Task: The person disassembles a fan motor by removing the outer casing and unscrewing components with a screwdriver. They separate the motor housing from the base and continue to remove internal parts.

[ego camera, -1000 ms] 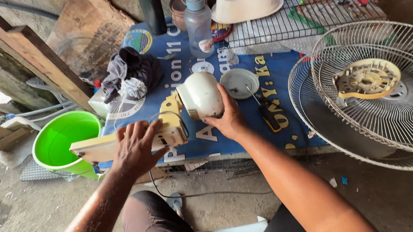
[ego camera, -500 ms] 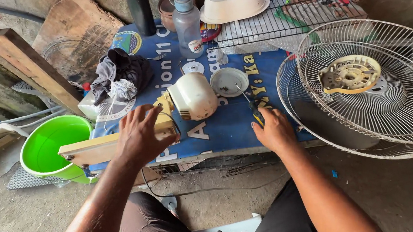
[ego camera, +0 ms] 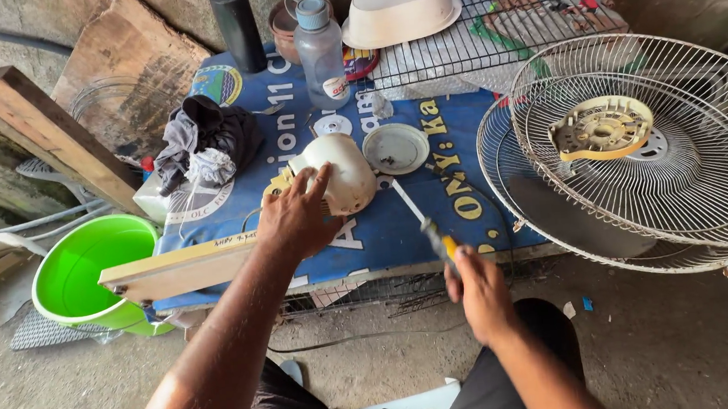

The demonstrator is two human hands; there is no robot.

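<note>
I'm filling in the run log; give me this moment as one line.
left hand: rests on white fan motor housing | right hand: grips screwdriver at table edge | fan guard: leaning at right

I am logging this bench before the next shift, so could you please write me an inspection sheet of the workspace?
Surface: low table under a blue printed banner.
Job's things: cream fan motor housing; screwdriver.
Clutter: round cap, rag pile, bottle, upturned basin, wooden plank.
Grips: left hand on the housing; right hand holds the screwdriver.
Cables: thin wire on the ground.
Surroundings: fan guards, green bucket.
</note>
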